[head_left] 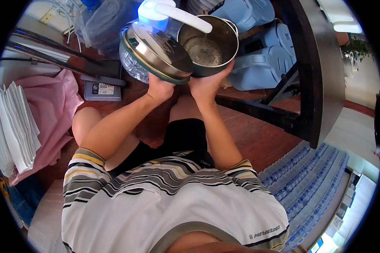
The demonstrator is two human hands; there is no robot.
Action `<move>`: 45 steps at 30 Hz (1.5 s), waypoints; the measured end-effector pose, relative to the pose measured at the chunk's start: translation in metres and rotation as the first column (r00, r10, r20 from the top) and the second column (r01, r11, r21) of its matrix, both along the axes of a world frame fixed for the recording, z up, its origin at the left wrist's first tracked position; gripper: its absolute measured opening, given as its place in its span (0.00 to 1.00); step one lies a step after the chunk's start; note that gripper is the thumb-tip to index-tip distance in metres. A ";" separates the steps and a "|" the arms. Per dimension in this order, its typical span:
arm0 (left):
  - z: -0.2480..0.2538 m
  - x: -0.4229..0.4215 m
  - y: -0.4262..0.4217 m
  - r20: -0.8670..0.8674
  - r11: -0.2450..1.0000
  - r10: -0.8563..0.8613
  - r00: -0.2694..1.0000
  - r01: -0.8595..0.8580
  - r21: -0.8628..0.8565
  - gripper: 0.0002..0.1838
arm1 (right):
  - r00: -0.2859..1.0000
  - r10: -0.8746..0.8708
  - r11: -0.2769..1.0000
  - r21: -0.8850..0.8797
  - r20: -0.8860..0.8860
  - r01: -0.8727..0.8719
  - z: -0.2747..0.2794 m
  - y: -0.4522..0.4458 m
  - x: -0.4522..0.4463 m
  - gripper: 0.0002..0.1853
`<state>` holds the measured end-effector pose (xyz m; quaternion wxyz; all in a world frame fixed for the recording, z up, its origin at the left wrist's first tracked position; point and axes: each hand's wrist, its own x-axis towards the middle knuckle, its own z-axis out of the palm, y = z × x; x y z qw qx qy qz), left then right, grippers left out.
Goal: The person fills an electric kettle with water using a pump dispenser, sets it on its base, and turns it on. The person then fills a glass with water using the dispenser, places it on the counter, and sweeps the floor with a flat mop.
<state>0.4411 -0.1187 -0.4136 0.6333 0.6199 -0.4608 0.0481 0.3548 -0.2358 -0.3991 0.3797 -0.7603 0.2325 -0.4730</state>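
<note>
My left hand [161, 89] holds a round metal lid [158, 50] with a green rim, tilted, its fingers hidden behind it. Beside the lid, my right hand [211, 84] grips a metal pot [207, 46] from below, near its base. The pot's mouth faces me, and its inside shows a shiny, mottled bottom. Over the pot's upper edge reaches the white spout of a dispenser [156, 14], which glows blue. The lid overlaps the pot's left edge in view.
Blue plastic jugs [261, 67] stand right of the pot beside a dark table frame [316, 76]. Clear plastic bags [101, 29] lie at the upper left. A grey box [102, 90], pink cloth [55, 114] and white folded sheets [19, 126] are at the left. Packed bottles [308, 185] lie lower right.
</note>
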 end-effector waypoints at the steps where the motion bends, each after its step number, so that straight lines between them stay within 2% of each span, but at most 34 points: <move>1: -0.002 0.000 -0.001 -0.003 1.000 0.001 1.000 -0.001 -0.011 0.03 | 1.000 0.003 1.000 -0.002 -0.001 -0.003 -0.002 0.000 0.000 0.72; 6: -0.004 -0.003 0.000 -0.071 1.000 0.030 0.997 -0.029 0.005 0.03 | 1.000 0.005 1.000 0.001 0.029 -0.005 -0.002 0.000 0.002 0.71; 12: 0.002 -0.005 0.001 -0.308 0.998 -0.038 0.951 0.054 0.044 0.05 | 0.998 0.027 0.999 0.015 0.059 -0.028 0.001 0.002 0.003 0.71; 13: 0.004 -0.005 -0.003 -0.153 0.999 0.037 0.988 -0.033 0.032 0.05 | 0.998 0.030 0.999 0.015 0.058 -0.031 0.001 0.002 0.003 0.71; 15: 0.007 -0.003 -0.002 0.005 0.993 0.118 0.993 -0.118 0.005 0.05 | 0.999 0.002 1.000 -0.022 0.035 -0.001 0.001 0.002 0.003 0.71; 18: 0.009 -0.002 0.003 -0.046 1.000 -0.022 0.999 0.022 0.008 0.04 | 1.000 -0.011 1.000 0.002 0.023 0.011 0.002 0.004 0.002 0.71; 27: 0.009 -0.003 0.004 -0.218 0.997 -0.071 0.973 0.073 -0.001 0.05 | 1.000 0.000 1.000 -0.030 0.019 0.001 0.000 0.001 0.003 0.72; 28: 0.005 0.000 0.009 -0.293 0.987 -0.064 0.954 0.104 0.122 0.02 | 1.000 0.000 1.000 -0.031 0.019 0.000 -0.001 0.001 0.002 0.72; 30: 0.003 0.001 0.010 -0.365 0.960 -0.047 0.930 0.143 0.241 0.06 | 1.000 -0.008 1.000 -0.015 0.008 0.008 -0.002 0.001 0.002 0.72; 31: 0.005 -0.001 0.008 -0.384 0.980 -0.069 0.921 0.135 0.149 0.06 | 1.000 -0.009 1.000 -0.015 0.007 0.009 -0.002 0.001 0.002 0.72; 34: 0.011 -0.001 0.004 -0.394 0.992 -0.104 0.913 0.122 0.021 0.06 | 1.000 -0.026 1.000 -0.012 0.000 0.026 -0.001 0.003 0.001 0.72; 36: 0.010 -0.001 0.004 -0.385 0.993 -0.111 0.916 0.114 -0.013 0.06 | 1.000 -0.028 0.999 -0.020 -0.003 0.028 -0.001 0.003 0.001 0.72; 38: 0.004 -0.002 0.005 -0.530 0.989 -0.126 0.839 0.150 0.001 0.07 | 1.000 -0.025 1.000 -0.019 0.013 0.025 -0.004 0.002 0.002 0.72; 42: 0.009 -0.001 0.006 -0.620 0.979 -0.187 0.762 0.199 -0.051 0.08 | 0.999 -0.011 1.000 -0.006 0.036 0.012 -0.002 0.003 0.003 0.72; 45: 0.010 -0.001 0.005 -0.485 0.986 -0.150 0.862 0.166 -0.011 0.08 | 0.999 -0.024 0.999 -0.027 0.029 0.025 -0.004 0.002 0.002 0.72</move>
